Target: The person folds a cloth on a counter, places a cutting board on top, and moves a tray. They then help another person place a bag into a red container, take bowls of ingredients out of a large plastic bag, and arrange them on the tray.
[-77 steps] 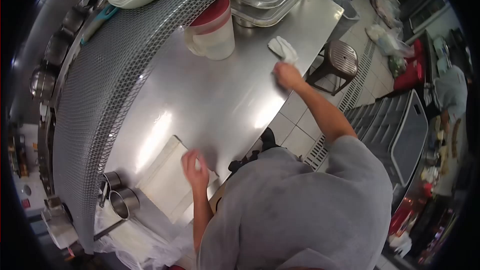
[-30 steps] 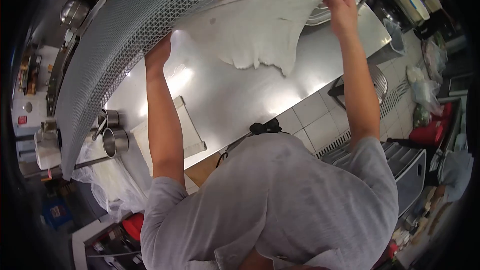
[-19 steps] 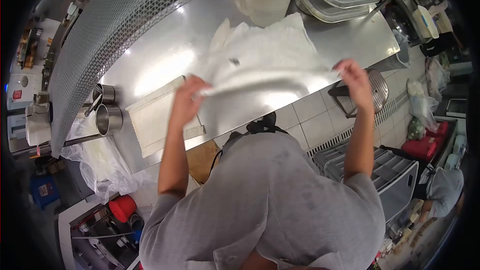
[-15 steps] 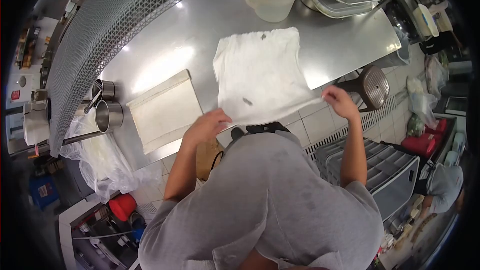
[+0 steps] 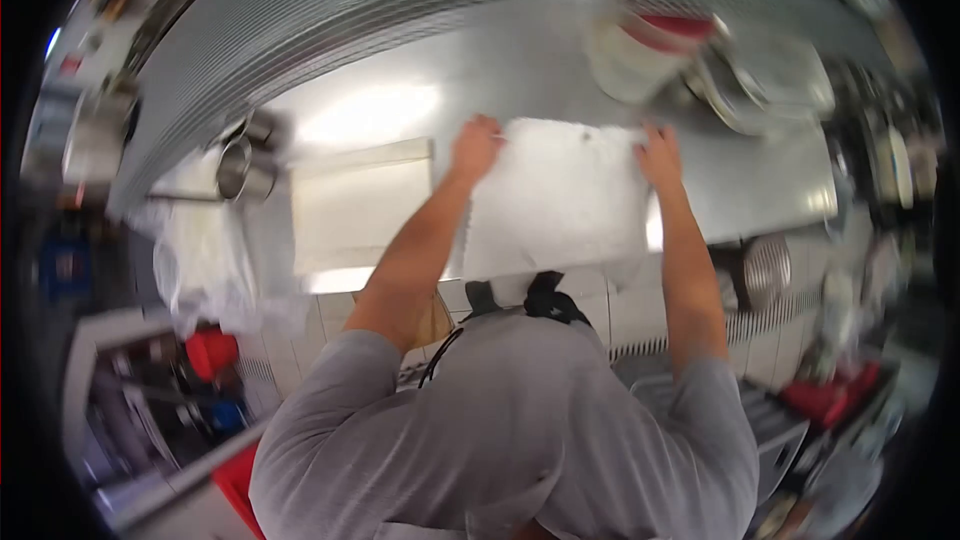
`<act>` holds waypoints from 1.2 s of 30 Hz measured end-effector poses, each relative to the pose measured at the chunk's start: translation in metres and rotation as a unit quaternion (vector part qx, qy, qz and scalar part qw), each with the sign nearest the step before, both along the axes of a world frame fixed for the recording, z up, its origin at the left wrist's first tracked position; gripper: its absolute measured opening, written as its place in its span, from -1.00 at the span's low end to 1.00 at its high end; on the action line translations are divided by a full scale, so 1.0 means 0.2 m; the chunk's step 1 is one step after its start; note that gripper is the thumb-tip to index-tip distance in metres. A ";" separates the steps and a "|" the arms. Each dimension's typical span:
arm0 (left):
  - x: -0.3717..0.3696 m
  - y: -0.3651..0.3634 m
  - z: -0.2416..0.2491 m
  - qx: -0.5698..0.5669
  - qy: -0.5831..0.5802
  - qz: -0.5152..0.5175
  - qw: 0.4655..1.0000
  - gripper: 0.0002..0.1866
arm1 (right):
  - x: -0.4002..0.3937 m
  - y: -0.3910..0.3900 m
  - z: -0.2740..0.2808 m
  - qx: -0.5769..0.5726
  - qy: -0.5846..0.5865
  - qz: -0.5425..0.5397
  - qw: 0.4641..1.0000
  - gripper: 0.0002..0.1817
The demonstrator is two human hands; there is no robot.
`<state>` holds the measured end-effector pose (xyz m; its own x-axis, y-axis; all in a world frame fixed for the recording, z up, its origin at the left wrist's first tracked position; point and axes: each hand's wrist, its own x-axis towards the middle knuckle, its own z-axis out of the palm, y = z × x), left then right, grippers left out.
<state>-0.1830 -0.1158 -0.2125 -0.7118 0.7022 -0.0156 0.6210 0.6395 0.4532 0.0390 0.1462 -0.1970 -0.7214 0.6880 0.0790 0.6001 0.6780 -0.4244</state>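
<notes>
A white cloth [image 5: 560, 195] lies spread on the steel table, its near edge hanging over the front. A small dark spot shows near its far edge. My left hand [image 5: 478, 147] is at the cloth's far left corner, fingers curled in and closed on it. At the far right corner, my right hand [image 5: 660, 153] has its fingertips pinched on the edge, somewhat blurred. Left of my left arm lies a folded cream cloth [image 5: 360, 205], flat and untouched.
Behind the cloth on the steel table [image 5: 530, 60] stands a jug with a red lid [image 5: 640, 55], beside lidded trays [image 5: 780, 70]. Metal pots [image 5: 245, 170] stand at the left end. A brown stool [image 5: 765, 272] and a grey crate [image 5: 770, 430] are at the right.
Both hands have moved from the white cloth's near corners to its far corners. My view has shifted, and the cloth's near edge has dropped over the table's front.
</notes>
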 end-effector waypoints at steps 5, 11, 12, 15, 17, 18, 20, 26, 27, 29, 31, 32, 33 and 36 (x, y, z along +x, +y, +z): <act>0.01 -0.14 0.23 0.148 -0.102 0.053 0.982 -0.84 | -0.03 0.05 0.07 -0.117 0.037 0.104 0.987 -0.86; -0.02 -0.52 0.57 0.278 -0.149 0.023 0.949 -0.84 | -0.05 -0.09 0.64 -0.261 0.149 0.183 0.936 -0.91; -0.07 -0.58 0.66 0.287 -0.130 0.010 0.949 -0.84 | -0.09 -0.13 0.75 -0.252 0.190 0.200 0.927 -0.93; -0.24 -0.61 0.84 0.373 -0.135 0.017 0.918 -0.85 | -0.17 -0.16 1.00 -0.210 0.275 0.188 0.919 -0.94; -0.28 -0.60 0.98 0.433 -0.141 0.025 0.890 -0.81 | -0.19 -0.13 1.13 -0.176 0.317 0.175 0.915 -0.94; -0.32 -0.60 1.03 0.432 -0.107 0.021 0.895 -0.73 | -0.19 -0.12 1.18 -0.153 0.350 0.169 0.909 -0.93; -0.28 -0.60 1.16 0.463 -0.106 0.009 0.880 -0.68 | -0.15 -0.16 1.30 -0.151 0.361 0.185 0.901 -0.93; -0.22 -0.69 0.85 0.346 -0.131 -0.111 0.922 -0.79 | 0.14 -0.34 1.12 -0.035 0.219 0.153 0.963 -0.93; -0.17 -0.73 0.75 0.298 -0.152 -0.150 0.930 -0.79 | 0.19 -0.36 1.01 -0.044 0.179 0.145 0.972 -0.92; -0.08 -0.86 0.60 0.218 -0.211 -0.186 0.935 -0.76 | 0.28 -0.39 0.74 -0.084 0.084 0.169 0.978 -0.87; -0.08 -1.02 0.41 0.205 -0.142 -0.185 0.951 -0.74 | 0.33 -0.60 0.61 0.076 -0.017 0.147 0.986 -0.80; -0.07 -1.10 0.36 0.216 -0.120 -0.174 0.953 -0.74 | 0.34 -0.69 0.53 0.070 -0.019 0.154 0.985 -0.80; -0.10 -1.19 0.31 0.214 -0.122 -0.169 0.954 -0.74 | 0.36 -0.77 0.47 -0.001 0.013 0.084 0.996 -0.77; -0.30 -1.48 0.22 0.208 0.017 -0.068 0.976 -0.67 | 0.20 -1.04 0.43 -0.053 0.072 0.027 0.996 -0.73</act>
